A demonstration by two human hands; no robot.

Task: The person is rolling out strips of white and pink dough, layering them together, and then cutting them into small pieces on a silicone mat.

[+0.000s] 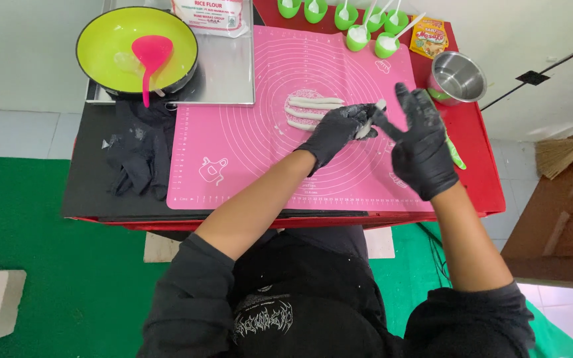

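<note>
the dough piece [370, 123] sits between the two gloved hands over the right half of the pink silicone mat [247, 159]. it is a pale, short rope, and its long axis runs on a slant, from near-left up to far-right, with its far tip showing beside the right thumb. the left hand [339, 129], in a black glove, is curled around the near end of it, fingers closed on the dough. the right hand [422, 146], also in a black glove, is spread open with fingers pointing away, its thumb side just touching or very near the far tip; which of the two cannot be told.

just left of the hands lie three rolled dough ropes [313, 111] on a floury patch of the mat, side by side, their long axes running left to right. a green-handled tool [456, 155] shows partly from under the right hand.

the mat lies on a red table [482, 172], with a black cloth [101, 179] on the left part and a crumpled pair of black gloves [139, 156] on it. far left is a lime-green pan [134, 50] holding a pink spatula [148, 63], standing on a metal tray [227, 73], with a flour bag [208, 14] beside it. along the far edge stand small green cups [359, 26] with white spoons, a yellow packet [428, 36], and a steel pot [457, 77]. below is green floor covering [48, 225], white tile, and a broom [562, 154] at right.
</note>
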